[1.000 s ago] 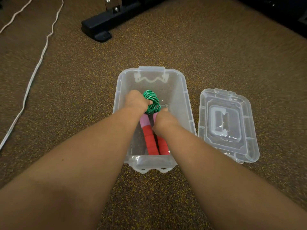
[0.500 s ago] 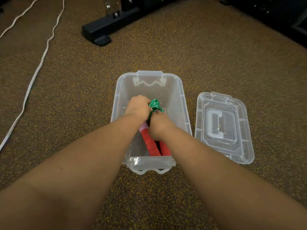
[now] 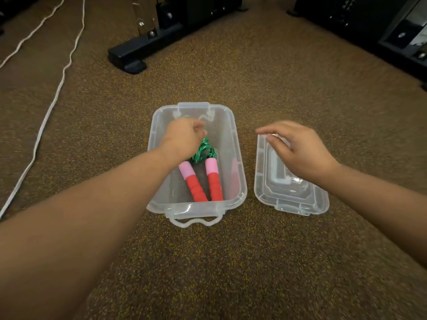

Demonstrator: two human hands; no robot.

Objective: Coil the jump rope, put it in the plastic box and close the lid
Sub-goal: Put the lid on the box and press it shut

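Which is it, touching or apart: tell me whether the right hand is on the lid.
Cannot tell. In the head view the right hand overlaps the lid from above, fingers spread, but no contact or gap shows plainly.

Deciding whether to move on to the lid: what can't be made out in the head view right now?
- Green rope coil: the left hand covers part of it, so its neatness is unclear.
- Left fingertips: blurred; touching the rope or not, cannot tell.
- Lid: far end lies under the right hand; contact unclear.
- Box right wall: a reddish smear, probably a reflection of the handles.
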